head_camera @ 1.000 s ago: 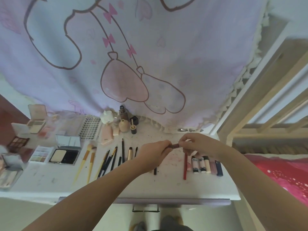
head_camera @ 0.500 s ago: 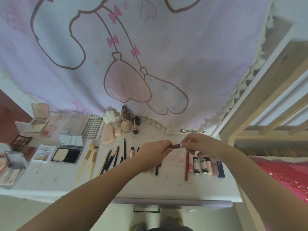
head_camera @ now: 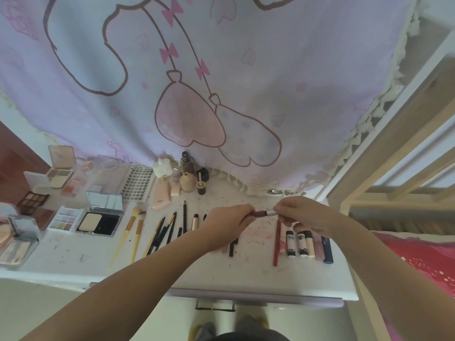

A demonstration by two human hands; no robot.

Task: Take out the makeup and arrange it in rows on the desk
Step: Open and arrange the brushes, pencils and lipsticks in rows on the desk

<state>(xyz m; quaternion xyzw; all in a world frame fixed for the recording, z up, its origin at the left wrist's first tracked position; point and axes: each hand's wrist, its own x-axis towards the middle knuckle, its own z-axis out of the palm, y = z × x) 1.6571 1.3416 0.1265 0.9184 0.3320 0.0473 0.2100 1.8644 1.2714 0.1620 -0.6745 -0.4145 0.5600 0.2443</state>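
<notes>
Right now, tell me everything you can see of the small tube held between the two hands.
The small tube is a slim, dark maroon cylinder with a silver metallic section toward its right end; it looks like a lipstick-type item. It lies roughly level, held in the air above the desk, touching nothing there. The left hand grips its maroon end and the right hand pinches the silver end. Whether a cap is coming off I cannot tell.

A matt white desk (head_camera: 246, 271), scuffed and stained pink, lies below a soft lilac printed cloth curtain (head_camera: 221, 70). On the desk's left, a glossy clear-plastic powder compact (head_camera: 99, 219) shows a mirrored lid. Pale bare-wood bed rails (head_camera: 394, 156) stand right of the desk.
</notes>
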